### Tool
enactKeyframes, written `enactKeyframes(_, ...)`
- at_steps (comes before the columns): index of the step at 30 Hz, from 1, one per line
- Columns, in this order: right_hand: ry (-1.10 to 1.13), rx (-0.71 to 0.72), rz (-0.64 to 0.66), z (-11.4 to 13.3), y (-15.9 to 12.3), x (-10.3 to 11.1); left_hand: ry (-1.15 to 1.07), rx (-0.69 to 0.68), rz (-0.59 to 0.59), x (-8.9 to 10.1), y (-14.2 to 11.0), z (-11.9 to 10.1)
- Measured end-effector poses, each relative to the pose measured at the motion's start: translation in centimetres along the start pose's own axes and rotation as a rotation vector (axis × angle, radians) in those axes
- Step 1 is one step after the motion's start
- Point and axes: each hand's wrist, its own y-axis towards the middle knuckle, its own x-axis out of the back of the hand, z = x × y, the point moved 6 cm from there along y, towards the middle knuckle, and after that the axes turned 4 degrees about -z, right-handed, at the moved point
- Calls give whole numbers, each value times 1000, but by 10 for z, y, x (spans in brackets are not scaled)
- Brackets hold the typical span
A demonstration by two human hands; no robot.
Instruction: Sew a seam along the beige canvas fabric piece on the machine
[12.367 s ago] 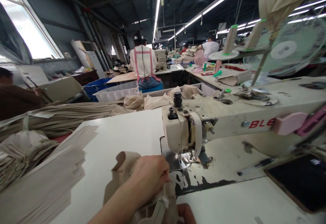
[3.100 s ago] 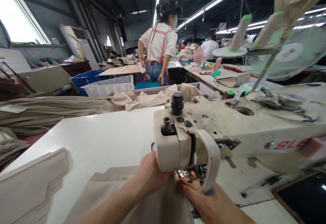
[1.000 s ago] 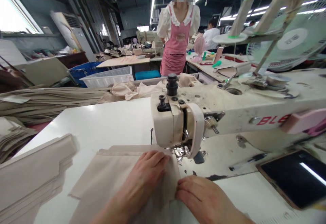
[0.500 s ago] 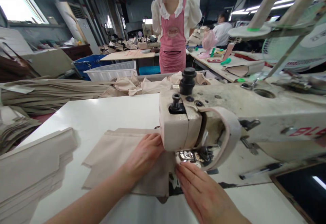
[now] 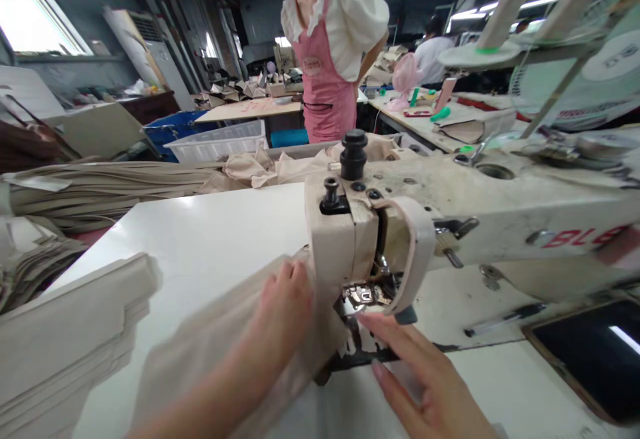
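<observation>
A beige fabric piece (image 5: pixel 215 339) lies on the white table (image 5: pixel 210 239), its right edge under the head of a cream sewing machine (image 5: pixel 450 219). My left hand (image 5: pixel 283 306) rests flat on the fabric just left of the presser foot (image 5: pixel 360 296), fingers stretched out. My right hand (image 5: pixel 425 386) is in front of the presser foot, fingers extended and apart, fingertips near the needle plate. The fabric looks blurred from motion.
A stack of beige cut pieces (image 5: pixel 65 339) sits at the left front. Folded fabric heaps (image 5: pixel 100 189) and crumpled pieces (image 5: pixel 260 166) lie behind the table. A person in a pink apron (image 5: pixel 330 52) stands beyond. A dark tablet (image 5: pixel 585 352) lies at the right, and a fan (image 5: pixel 585 72) stands behind the machine.
The fabric has swung leftward and lifted out of its flat lie. My right hand has come off the fabric and opened. The person in the pink apron has come closer.
</observation>
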Motion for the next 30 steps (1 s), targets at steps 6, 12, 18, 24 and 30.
enactKeyframes(6, 1055, -719, 110, -3, -34, -26, -184, -348, 47, -1, -60, -53)
enactKeyframes(12, 890, -794, -6, -6, -5, -38, -478, -374, 22, 3, -55, -53)
enactKeyframes(18, 693, -733, -81, -17, 9, -40, -620, 59, 178, 1, -18, -30)
enactKeyframes(24, 698, -720, -109, -15, 7, -41, -668, 274, 513, -17, 9, -20)
enactKeyframes(30, 508, -689, -88, -19, -20, -58, -569, 533, 450, -18, 5, -14)
